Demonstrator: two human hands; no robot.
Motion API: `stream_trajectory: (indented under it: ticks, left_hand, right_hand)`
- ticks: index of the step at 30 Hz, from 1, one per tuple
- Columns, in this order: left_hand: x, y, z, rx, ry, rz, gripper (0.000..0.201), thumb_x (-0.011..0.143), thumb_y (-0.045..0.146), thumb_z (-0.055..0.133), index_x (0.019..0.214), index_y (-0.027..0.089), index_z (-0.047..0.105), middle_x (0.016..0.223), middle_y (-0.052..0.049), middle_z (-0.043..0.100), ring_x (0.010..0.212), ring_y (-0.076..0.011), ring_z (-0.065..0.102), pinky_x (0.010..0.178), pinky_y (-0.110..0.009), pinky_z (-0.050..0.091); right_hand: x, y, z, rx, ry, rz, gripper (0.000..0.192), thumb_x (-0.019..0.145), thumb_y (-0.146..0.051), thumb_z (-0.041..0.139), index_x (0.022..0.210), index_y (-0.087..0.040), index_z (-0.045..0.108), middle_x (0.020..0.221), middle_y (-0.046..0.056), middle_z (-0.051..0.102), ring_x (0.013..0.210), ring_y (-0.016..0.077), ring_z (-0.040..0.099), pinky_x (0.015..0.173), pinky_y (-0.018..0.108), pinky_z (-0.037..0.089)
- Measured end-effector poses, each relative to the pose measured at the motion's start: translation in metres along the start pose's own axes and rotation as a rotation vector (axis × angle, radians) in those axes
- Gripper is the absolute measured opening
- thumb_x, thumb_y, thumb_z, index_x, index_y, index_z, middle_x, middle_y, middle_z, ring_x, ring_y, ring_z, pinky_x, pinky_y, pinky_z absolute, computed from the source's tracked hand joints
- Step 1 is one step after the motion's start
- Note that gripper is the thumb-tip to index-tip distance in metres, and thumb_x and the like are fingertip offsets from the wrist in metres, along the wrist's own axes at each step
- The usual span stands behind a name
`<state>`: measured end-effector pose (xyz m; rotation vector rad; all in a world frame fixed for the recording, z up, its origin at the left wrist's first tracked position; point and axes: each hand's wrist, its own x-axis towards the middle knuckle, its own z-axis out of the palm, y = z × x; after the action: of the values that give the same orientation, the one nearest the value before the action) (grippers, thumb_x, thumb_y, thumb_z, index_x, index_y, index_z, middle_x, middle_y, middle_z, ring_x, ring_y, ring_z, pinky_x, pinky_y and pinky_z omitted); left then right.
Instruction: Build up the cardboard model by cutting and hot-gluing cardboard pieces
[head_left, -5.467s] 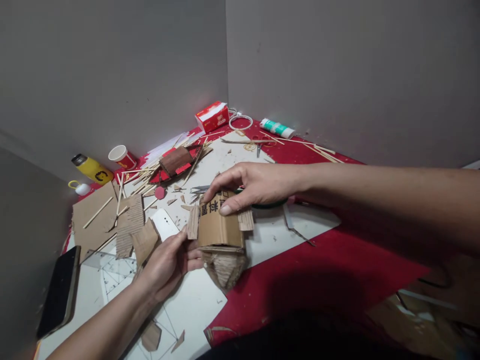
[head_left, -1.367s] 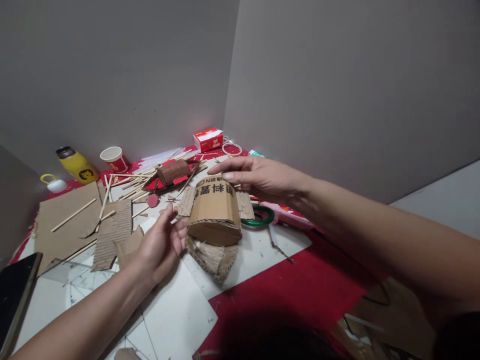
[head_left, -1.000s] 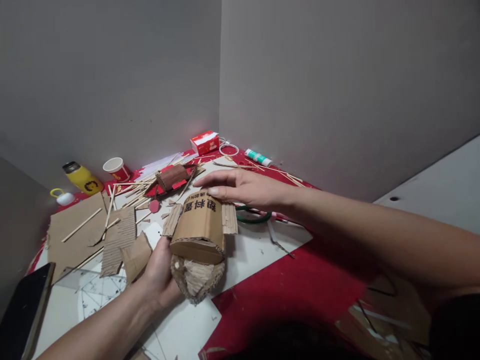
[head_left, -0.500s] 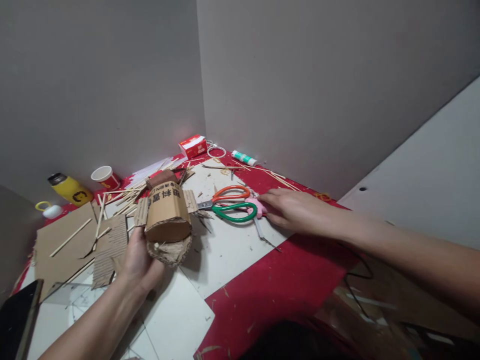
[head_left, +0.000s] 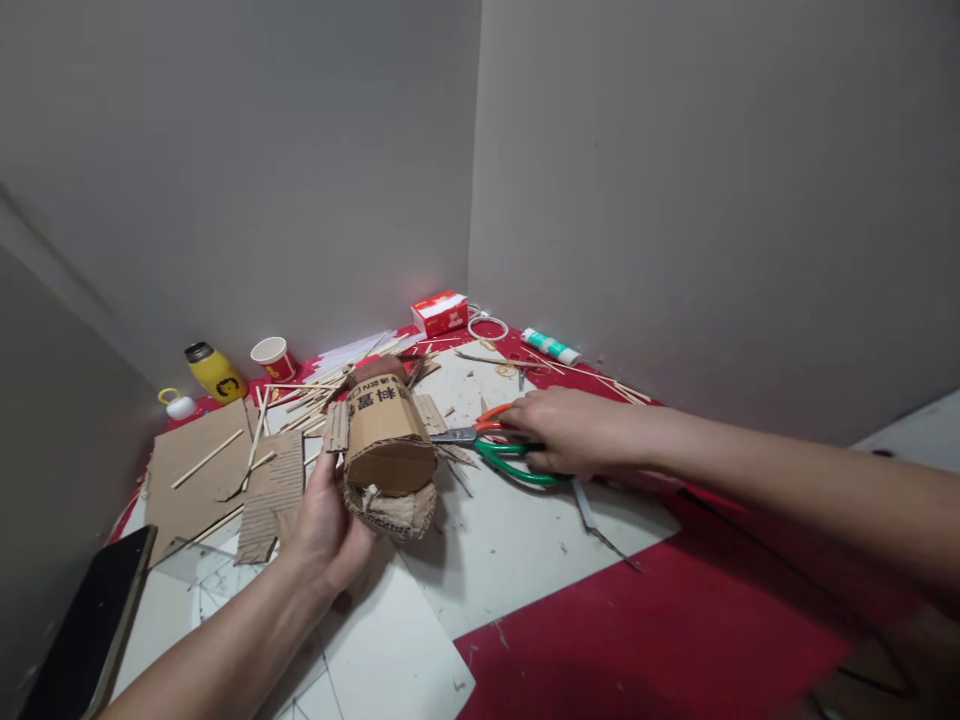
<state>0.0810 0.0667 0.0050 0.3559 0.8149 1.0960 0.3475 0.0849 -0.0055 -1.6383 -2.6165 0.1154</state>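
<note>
The handles of the scissors [head_left: 504, 452] were partly covered by the right hand [head_left: 571, 431], so its grip on them could not be judged. The phone [head_left: 90, 630] was cut off by the lower edge. The print on the cardboard piece [head_left: 386, 440] was too small to read.

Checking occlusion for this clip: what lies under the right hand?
Under the right hand lie scissors: orange and green handle loops and the metal blades show, pointing at the cardboard model in the left hand. The fingers' grip is hidden.

Single head-worn view, looking forward and down, close over a cluttered table [head_left: 675, 620], facing a wall corner
</note>
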Motion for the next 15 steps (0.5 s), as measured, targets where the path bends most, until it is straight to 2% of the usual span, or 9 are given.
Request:
stream_trajectory:
  ticks: [4,8,11,15]
  left_hand:
    - [-0.001,0.001,0.000,-0.035,-0.018,-0.010,0.038,0.094,0.022,0.042,0.121,0.010,0.065,0.086,-0.010,0.078,0.094,-0.0258,0.073,0.094,-0.043,0.055]
    - [-0.002,0.001,-0.004,-0.048,-0.036,-0.025,0.038,0.093,0.025,0.047,0.123,0.010,0.064,0.093,-0.011,0.078,0.096,-0.0267,0.072,0.095,-0.043,0.054]
    - [-0.003,0.003,-0.006,-0.049,-0.031,-0.008,0.041,0.093,0.028,0.048,0.127,0.011,0.061,0.098,-0.012,0.078,0.100,-0.0273,0.072,0.098,-0.043,0.052]
    - [-0.006,0.007,-0.005,-0.043,-0.049,0.076,0.046,0.091,0.030,0.052,0.134,0.015,0.057,0.105,-0.010,0.077,0.107,-0.0277,0.069,0.101,-0.042,0.050]
  right_hand:
    - [0.014,-0.010,0.003,-0.123,-0.106,0.009,0.017,0.064,-0.014,0.062,0.080,-0.015,0.065,0.080,0.012,0.068,0.070,0.0243,0.061,0.063,0.036,0.045]
    - [0.014,-0.018,-0.004,-0.166,-0.105,0.007,0.019,0.068,-0.019,0.062,0.087,-0.013,0.063,0.089,0.016,0.067,0.079,0.0273,0.062,0.069,0.038,0.046]
    - [0.004,-0.015,-0.014,-0.172,-0.040,-0.026,0.015,0.073,-0.020,0.056,0.086,-0.015,0.060,0.088,0.014,0.066,0.080,0.0265,0.062,0.072,0.038,0.046]
    - [-0.021,0.002,-0.022,-0.099,0.113,-0.037,0.008,0.078,-0.029,0.052,0.078,-0.021,0.055,0.077,0.008,0.066,0.067,0.0227,0.061,0.061,0.034,0.045]
